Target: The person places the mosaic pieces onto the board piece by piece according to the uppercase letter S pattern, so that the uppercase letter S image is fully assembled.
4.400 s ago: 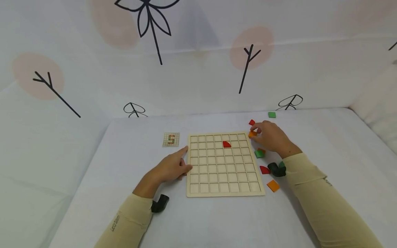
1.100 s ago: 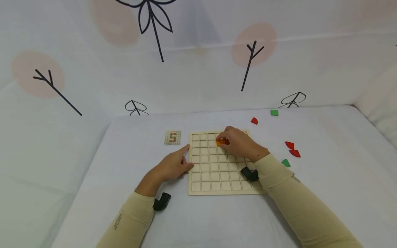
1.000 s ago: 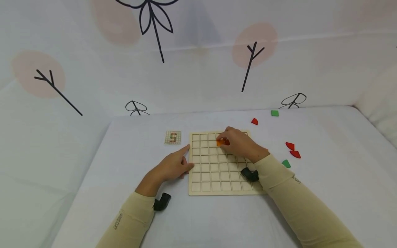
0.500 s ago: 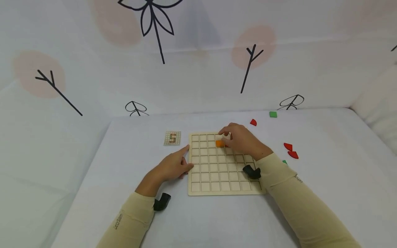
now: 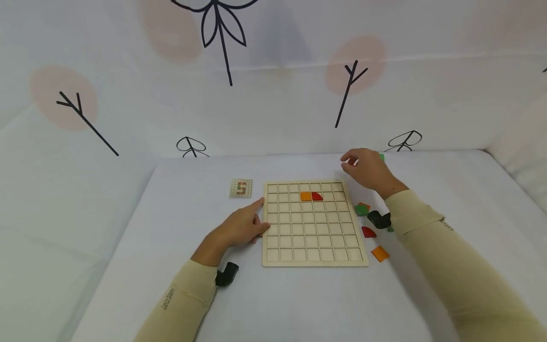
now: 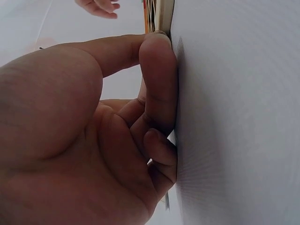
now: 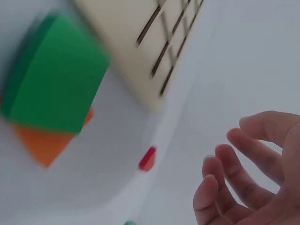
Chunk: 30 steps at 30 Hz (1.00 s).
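My left hand (image 5: 239, 228) touches the left edge of the wooden grid board (image 5: 306, 255) with its index fingertip and thumb; its other fingers fold under in the left wrist view. On the board an orange square tile (image 5: 306, 196) lies in a cell just left of a red quarter-round tile (image 5: 317, 196). Beyond the board's far right corner hovers my right hand (image 5: 369, 171), fingers loosely bent with nothing between them. In the right wrist view a small red tile (image 7: 147, 159) lies on the cloth near those fingers; in the head view my hand hides it.
A small pattern card (image 5: 241, 188) lies left of the board. Along the right side are a green tile (image 5: 362, 210) overlapping an orange one, a red quarter-round (image 5: 369, 232) and an orange square (image 5: 380, 253). Another green tile (image 5: 381, 156) shows behind my right hand.
My right hand carried the orange square from the board's right side to a cell beside the red tile, let go, and moved right and away. My left hand stayed at the edge.
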Each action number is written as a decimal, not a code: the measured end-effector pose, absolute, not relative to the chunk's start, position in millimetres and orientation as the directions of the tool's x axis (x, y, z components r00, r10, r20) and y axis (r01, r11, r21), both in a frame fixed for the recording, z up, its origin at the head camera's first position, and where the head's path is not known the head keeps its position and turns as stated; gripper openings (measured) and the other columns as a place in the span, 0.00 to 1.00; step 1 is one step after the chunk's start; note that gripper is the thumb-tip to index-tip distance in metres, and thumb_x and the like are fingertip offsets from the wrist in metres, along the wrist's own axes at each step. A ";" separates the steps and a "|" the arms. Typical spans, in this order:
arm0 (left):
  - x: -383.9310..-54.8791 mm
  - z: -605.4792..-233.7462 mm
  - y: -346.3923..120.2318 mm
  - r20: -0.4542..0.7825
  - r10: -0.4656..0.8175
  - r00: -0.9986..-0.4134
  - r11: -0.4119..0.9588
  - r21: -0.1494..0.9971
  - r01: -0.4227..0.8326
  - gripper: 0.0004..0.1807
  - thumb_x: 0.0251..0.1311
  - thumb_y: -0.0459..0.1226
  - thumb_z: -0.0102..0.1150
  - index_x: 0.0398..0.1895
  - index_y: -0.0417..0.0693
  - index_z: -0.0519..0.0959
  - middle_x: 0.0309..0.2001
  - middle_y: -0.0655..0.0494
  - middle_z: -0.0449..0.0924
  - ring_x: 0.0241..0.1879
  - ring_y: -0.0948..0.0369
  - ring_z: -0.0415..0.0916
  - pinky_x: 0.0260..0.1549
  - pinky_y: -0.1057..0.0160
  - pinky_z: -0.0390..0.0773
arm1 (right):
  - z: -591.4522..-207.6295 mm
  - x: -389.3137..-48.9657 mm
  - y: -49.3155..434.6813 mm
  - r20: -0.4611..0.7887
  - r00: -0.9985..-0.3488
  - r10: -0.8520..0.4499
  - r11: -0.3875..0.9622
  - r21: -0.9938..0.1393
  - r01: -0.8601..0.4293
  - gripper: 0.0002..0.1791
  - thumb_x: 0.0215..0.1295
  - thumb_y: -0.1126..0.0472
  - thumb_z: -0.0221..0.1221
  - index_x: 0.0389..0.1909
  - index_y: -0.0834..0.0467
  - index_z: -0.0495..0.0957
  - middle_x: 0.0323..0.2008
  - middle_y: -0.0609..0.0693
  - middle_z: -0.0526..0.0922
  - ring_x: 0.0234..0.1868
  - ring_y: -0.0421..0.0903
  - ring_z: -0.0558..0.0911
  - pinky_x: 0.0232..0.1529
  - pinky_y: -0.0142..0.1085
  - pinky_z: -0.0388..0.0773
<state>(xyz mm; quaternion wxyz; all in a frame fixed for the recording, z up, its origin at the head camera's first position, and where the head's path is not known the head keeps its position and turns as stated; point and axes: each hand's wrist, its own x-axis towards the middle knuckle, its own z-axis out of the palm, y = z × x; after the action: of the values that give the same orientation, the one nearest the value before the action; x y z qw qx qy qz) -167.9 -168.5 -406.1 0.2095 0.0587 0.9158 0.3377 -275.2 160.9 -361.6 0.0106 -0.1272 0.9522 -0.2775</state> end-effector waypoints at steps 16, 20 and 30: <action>-168.3 -408.9 -170.6 -0.347 0.254 -0.903 0.755 0.654 -0.039 0.45 0.68 0.45 0.61 0.81 0.53 0.48 0.25 0.56 0.80 0.20 0.62 0.73 0.24 0.63 0.70 | -380.6 -309.4 181.3 -0.125 -0.987 -0.105 0.889 -0.456 -0.037 0.20 0.70 0.55 0.57 0.53 0.66 0.78 0.46 0.66 0.80 0.43 0.58 0.78 0.40 0.46 0.76; -169.2 -408.6 -169.9 -0.349 0.262 -0.900 0.757 0.653 -0.033 0.45 0.68 0.46 0.61 0.81 0.53 0.48 0.24 0.56 0.79 0.20 0.62 0.73 0.24 0.63 0.70 | -383.9 -311.4 184.0 -0.154 -0.984 -0.093 0.890 -0.455 -0.013 0.22 0.69 0.53 0.58 0.53 0.67 0.77 0.47 0.66 0.79 0.43 0.58 0.77 0.40 0.46 0.75; -171.2 -407.9 -170.9 -0.342 0.258 -0.904 0.763 0.646 -0.027 0.45 0.68 0.46 0.61 0.81 0.53 0.48 0.23 0.57 0.80 0.20 0.62 0.72 0.24 0.63 0.70 | -388.9 -314.0 181.6 -0.110 -0.990 -0.093 0.894 -0.447 -0.035 0.20 0.68 0.53 0.60 0.46 0.68 0.78 0.45 0.67 0.79 0.41 0.58 0.76 0.40 0.47 0.74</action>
<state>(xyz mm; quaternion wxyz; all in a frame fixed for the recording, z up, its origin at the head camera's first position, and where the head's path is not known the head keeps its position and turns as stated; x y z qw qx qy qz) -171.2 -170.9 -407.9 0.2103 0.0630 0.9149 0.3388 -314.0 181.6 -388.9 0.0643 -0.0330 0.9710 -0.2280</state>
